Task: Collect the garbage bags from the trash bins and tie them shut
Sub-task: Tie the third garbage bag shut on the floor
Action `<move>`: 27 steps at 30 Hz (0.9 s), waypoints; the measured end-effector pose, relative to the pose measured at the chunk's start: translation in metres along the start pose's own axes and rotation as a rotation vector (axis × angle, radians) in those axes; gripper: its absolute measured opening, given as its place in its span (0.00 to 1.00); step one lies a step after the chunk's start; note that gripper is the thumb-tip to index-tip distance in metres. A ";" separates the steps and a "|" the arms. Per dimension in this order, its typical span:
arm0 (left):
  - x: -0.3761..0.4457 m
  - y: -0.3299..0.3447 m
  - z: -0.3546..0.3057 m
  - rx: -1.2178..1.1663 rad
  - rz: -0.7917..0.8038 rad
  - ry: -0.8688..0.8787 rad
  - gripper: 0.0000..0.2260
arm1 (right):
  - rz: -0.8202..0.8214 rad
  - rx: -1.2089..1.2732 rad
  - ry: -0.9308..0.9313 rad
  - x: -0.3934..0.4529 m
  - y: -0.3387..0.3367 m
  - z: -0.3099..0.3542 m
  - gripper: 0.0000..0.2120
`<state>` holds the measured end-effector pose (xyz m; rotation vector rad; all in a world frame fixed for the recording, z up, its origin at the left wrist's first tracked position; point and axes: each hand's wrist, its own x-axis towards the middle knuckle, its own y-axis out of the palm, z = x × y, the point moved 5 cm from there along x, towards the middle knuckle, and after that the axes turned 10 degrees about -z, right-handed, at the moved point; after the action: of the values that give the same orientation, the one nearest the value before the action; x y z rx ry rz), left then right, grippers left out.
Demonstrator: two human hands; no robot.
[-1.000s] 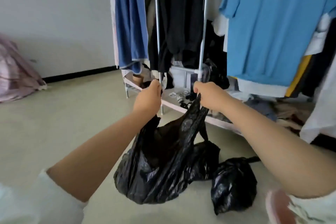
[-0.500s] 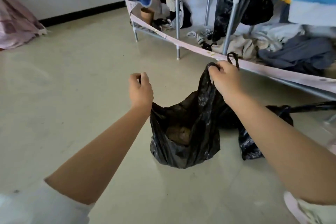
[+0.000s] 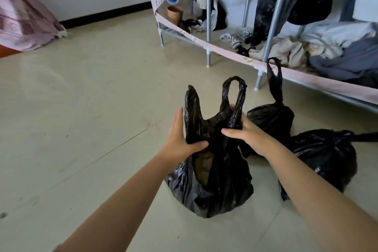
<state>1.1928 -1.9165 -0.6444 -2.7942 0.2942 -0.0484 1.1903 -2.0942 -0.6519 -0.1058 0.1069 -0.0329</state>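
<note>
Both hands gather the open garbage bag (image 3: 214, 180)'s neck.
Left hand (image 3: 180, 141) pinches the left handle's base; right hand (image 3: 247, 131) fingers curl round the right one.

An open black garbage bag (image 3: 214, 180) is sitting upright on the floor, both handle loops standing up, while two tied bags (image 3: 272, 118) (image 3: 323, 159) are lying just beside it.

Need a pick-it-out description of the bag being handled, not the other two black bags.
On the floor in front of the clothes rack lie three black garbage bags. It is the nearest bag, gripped by the left hand and right hand. Unlike the two bags behind it, its mouth gapes open and both handle loops stand free, untied.
</note>
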 end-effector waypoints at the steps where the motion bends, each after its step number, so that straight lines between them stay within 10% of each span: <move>1: 0.003 0.005 -0.001 -0.048 0.027 -0.022 0.44 | 0.018 -0.002 -0.003 0.004 0.001 -0.006 0.29; 7: 0.007 0.022 0.004 0.222 -0.103 0.000 0.06 | -0.048 0.047 0.163 0.013 -0.010 -0.037 0.05; 15: -0.031 -0.010 0.024 -0.947 -0.459 -0.284 0.28 | -0.248 0.812 0.188 0.034 -0.006 -0.037 0.18; 27: -0.031 -0.024 0.085 -0.465 -0.193 -0.770 0.12 | 0.180 -0.443 -0.002 0.026 0.073 -0.034 0.12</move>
<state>1.1727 -1.8603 -0.7164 -2.9951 -0.1808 1.1474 1.2138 -2.0264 -0.6964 -0.5378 0.1201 0.1715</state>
